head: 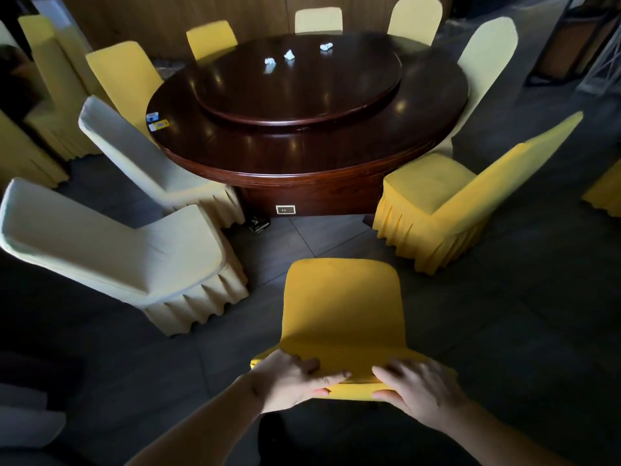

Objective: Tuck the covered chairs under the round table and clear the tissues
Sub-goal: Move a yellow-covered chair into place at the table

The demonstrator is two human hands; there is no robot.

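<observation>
A yellow covered chair [342, 311] stands right in front of me, facing the dark round table [302, 156] and well short of it. My left hand [289, 378] and my right hand [413, 388] both grip the top of its backrest. Three crumpled white tissues lie on the turntable [302, 102]: a left tissue [270, 61], a middle tissue [289, 55] and a right tissue [326, 47]. A pale chair [127, 250] at my left and a yellow chair [447, 196] at my right stand pulled out from the table.
More covered chairs ring the table, among them a pale one [141, 153] at the left edge and several at the far side. Small cards [156, 122] lie on the table's left rim. A dark object [259, 225] sits on the floor by the table base. Stacked chairs [50, 85] stand far left.
</observation>
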